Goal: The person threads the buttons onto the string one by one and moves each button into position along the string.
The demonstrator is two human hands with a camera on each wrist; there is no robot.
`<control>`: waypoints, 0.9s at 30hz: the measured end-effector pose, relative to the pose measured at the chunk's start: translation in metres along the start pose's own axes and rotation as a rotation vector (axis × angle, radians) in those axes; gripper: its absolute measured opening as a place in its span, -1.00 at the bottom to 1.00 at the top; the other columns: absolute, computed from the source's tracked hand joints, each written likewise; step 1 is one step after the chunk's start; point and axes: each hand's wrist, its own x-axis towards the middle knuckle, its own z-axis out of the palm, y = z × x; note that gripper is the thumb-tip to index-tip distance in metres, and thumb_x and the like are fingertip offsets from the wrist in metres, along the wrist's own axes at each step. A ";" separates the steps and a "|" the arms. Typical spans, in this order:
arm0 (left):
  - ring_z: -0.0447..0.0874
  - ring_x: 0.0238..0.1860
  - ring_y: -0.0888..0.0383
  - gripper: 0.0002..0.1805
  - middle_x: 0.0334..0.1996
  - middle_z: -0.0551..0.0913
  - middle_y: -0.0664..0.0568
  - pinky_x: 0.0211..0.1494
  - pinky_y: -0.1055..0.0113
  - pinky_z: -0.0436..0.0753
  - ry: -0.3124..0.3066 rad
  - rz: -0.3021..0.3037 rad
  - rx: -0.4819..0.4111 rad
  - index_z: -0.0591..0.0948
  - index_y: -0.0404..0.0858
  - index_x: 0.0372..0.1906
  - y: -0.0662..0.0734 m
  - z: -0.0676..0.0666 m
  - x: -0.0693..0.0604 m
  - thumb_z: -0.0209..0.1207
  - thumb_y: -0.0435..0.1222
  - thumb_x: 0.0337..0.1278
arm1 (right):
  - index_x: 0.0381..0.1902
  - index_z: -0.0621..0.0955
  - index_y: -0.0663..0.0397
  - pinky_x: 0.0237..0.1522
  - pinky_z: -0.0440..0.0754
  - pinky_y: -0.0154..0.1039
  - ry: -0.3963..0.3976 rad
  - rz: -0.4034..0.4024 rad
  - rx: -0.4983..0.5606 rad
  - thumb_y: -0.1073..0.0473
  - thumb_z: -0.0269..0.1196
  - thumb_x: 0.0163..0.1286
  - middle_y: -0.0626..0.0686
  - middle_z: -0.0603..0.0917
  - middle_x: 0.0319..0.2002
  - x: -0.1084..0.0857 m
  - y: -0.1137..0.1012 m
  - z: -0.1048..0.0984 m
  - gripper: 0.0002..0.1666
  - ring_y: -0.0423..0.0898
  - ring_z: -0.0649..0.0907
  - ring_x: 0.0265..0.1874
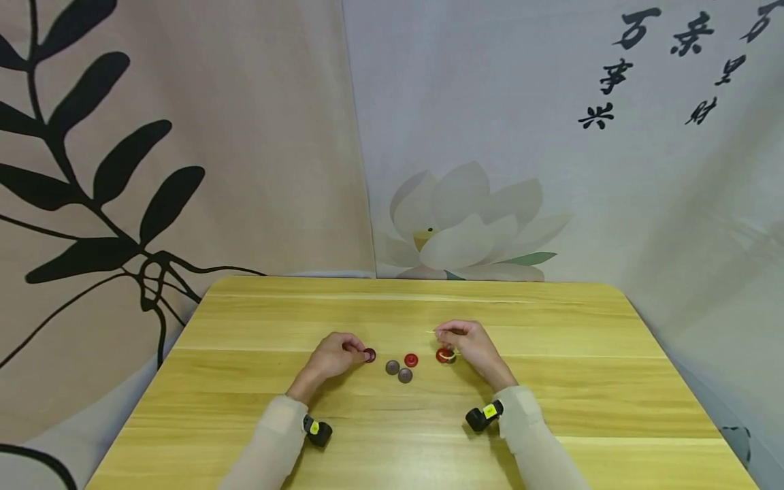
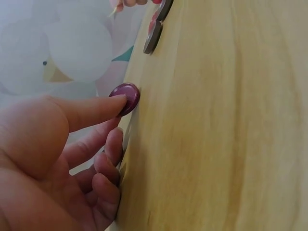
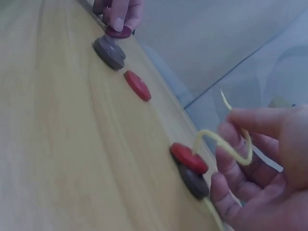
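My left hand [image 1: 335,354] pinches a dark maroon button [image 2: 126,98] between thumb and finger, just over the wooden table. In my right hand [image 1: 470,341] a thin yellow cord [image 3: 222,144] is pinched, with its tip poking out past the fingers. The cord runs down through a red button [image 3: 189,158], which rests against a dark grey-brown button [image 3: 193,182] below that hand. Between the hands lie a loose red button [image 1: 411,360] and two grey-brown buttons [image 1: 392,367], close together.
The wooden table [image 1: 392,442] reaches back to a curtain [image 1: 294,170] printed with leaves, a lotus and characters. Each wrist wears a small black camera [image 1: 318,433] over a pale sleeve [image 1: 269,435].
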 end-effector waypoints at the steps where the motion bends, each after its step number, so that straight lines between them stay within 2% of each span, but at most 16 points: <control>1: 0.47 -0.38 0.13 -0.89 -0.42 0.60 0.04 -0.28 0.28 0.42 0.006 -0.008 -0.009 0.69 -0.19 -0.33 0.000 0.000 0.000 0.36 -0.24 0.13 | -0.05 0.67 0.38 -0.15 0.64 -0.23 -0.002 -0.002 0.002 0.29 0.24 0.40 0.31 0.70 -0.09 0.000 -0.001 0.000 -0.74 0.06 0.68 -0.17; 5: 0.48 -0.38 0.13 -0.89 -0.41 0.61 0.04 -0.28 0.29 0.42 0.027 -0.020 -0.043 0.68 -0.21 -0.32 0.001 0.000 0.001 0.34 -0.25 0.15 | -0.03 0.65 0.43 -0.18 0.63 -0.22 -0.012 -0.003 0.009 0.29 0.21 0.43 0.36 0.68 -0.08 0.000 -0.007 0.001 -0.72 0.15 0.66 -0.16; 11: 0.48 -0.40 0.13 -0.90 -0.42 0.62 0.03 -0.33 0.30 0.44 0.033 -0.032 -0.056 0.69 -0.21 -0.31 0.000 0.001 0.002 0.32 -0.26 0.18 | -0.01 0.62 0.47 -0.16 0.64 -0.08 -0.020 -0.013 -0.001 0.31 0.17 0.45 0.41 0.66 -0.11 -0.001 -0.013 0.002 -0.71 0.32 0.62 -0.13; 20: 0.50 -0.39 0.13 -0.89 -0.41 0.64 0.04 -0.32 0.30 0.45 0.058 -0.051 -0.081 0.70 -0.20 -0.31 0.000 0.003 0.004 0.34 -0.24 0.17 | -0.06 0.69 0.28 -0.06 0.65 -0.10 -0.006 -0.021 -0.058 0.21 0.27 0.39 0.25 0.72 -0.07 -0.011 -0.026 0.006 -0.73 0.22 0.67 -0.08; 27: 0.51 -0.38 0.12 -0.89 -0.40 0.66 0.04 -0.31 0.30 0.45 0.081 -0.047 -0.107 0.70 -0.20 -0.31 0.001 0.003 0.004 0.33 -0.24 0.16 | -0.07 0.68 0.31 -0.02 0.61 -0.06 0.006 -0.040 -0.077 0.20 0.30 0.37 0.07 0.75 -0.17 -0.012 -0.032 0.007 -0.72 0.16 0.66 -0.08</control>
